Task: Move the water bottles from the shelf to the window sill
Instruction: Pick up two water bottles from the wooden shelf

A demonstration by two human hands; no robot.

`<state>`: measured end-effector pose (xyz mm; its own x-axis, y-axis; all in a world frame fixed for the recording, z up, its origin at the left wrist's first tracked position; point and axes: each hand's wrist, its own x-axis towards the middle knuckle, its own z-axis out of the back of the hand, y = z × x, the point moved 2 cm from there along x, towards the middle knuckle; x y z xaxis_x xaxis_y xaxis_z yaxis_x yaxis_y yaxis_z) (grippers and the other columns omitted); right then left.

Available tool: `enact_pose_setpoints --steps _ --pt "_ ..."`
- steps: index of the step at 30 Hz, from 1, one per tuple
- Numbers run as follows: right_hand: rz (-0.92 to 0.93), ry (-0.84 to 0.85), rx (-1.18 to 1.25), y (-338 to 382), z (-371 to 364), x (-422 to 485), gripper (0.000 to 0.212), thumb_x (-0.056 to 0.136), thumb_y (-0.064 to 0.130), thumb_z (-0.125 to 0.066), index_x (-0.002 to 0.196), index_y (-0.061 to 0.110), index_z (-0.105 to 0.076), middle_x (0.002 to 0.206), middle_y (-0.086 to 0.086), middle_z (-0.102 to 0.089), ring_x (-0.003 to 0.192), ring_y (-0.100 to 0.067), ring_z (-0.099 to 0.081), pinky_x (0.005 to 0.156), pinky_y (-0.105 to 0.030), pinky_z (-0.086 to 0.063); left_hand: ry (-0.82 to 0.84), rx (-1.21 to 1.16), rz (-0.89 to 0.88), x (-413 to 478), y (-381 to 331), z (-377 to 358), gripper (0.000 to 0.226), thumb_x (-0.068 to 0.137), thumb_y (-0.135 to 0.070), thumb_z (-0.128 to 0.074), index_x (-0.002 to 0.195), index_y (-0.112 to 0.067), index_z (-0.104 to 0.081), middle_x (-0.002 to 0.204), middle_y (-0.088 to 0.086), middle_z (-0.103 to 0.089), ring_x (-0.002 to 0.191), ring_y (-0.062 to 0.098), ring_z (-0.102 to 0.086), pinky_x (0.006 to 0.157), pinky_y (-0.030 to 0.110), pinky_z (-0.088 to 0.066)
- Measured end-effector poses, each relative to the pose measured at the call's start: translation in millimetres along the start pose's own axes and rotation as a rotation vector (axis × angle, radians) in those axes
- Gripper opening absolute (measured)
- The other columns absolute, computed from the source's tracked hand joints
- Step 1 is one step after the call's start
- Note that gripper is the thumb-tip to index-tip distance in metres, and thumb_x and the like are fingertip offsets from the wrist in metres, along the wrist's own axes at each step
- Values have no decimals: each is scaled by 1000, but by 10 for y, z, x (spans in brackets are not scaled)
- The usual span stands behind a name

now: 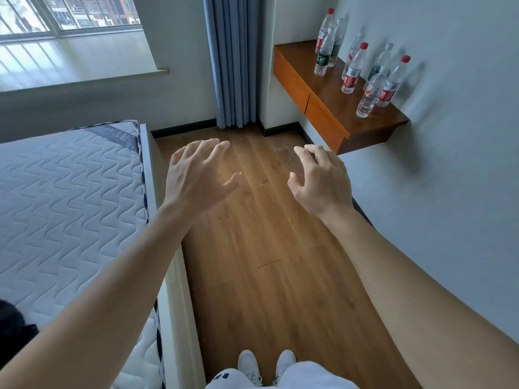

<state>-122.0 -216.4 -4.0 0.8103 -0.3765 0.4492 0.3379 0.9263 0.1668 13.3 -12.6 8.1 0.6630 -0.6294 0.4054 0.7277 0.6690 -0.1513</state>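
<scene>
A wooden floor [252,276] is seen running from 6 o'clock up to 12 o'clock through the middle of the view. At 9 o'clock a quilted white mattress [70,206] is laid on a pale bed frame, its edge lined up along the floor strip. A plain light wall [449,164] is seen from 1 to 4 o'clock. At 10 to 11 o'clock the window sill [84,77] is found below a barred window, lit brightly, with no bottle set on the part that shows. A blue-grey curtain [233,60] is hung at 12 o'clock, reaching down to the floor in the corner.

At 1 to 2 o'clock a brown wooden shelf [323,108] with orange drawer fronts is fixed to the wall. Both bare forearms are stretched forward from 7 and 5 o'clock. The left hand [196,178] is held palm down over the floor just left of centre, its fingers spread wide and slightly bent, with nothing held. The right hand [323,181] is held just right of centre, below the shelf's near corner, its fingers loosely bent and apart, with nothing gripped.

The water bottles [354,70] are all stood upright on the shelf top near the wall, in loose clusters; red caps and red or green labels are seen on some. Neither hand is touching them. White shoes [250,366] are seen at 6 o'clock.
</scene>
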Motion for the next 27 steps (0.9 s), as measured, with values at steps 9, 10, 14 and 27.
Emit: enact_pose_setpoints --steps 9,10,14,27 --pt "-21 34 -12 -74 -199 200 51 89 36 -60 136 15 -58 135 -11 -60 129 -28 -53 107 -43 -46 9 -1 -25 249 83 -183 66 85 -64 -53 138 -25 -49 141 -2 -54 132 23 -48 107 50 -40" --pt "-22 37 -10 -96 -238 245 51 89 36 -60 136 15 -58 135 -11 -60 129 -28 -53 107 -43 -46 14 4 -26 305 85 -213 66 85 -64 -52 138 -25 -49 141 -2 -54 132 23 -48 107 50 -40" --pt "-26 32 4 -267 -413 518 51 89 36 -61 136 15 -59 134 -11 -60 128 -27 -53 105 -43 -47 19 10 -29 635 91 -379 68 85 -66 -47 139 -24 -49 142 -2 -54 132 23 -48 107 49 -40" --pt "5 79 19 -1295 -1085 2225 49 90 35 -58 135 14 -59 134 -11 -61 131 -29 -51 109 -43 -42 32 34 25 2437 -40 -1250 66 85 -61 -56 139 -24 -50 140 -2 -55 132 23 -48 106 48 -39"
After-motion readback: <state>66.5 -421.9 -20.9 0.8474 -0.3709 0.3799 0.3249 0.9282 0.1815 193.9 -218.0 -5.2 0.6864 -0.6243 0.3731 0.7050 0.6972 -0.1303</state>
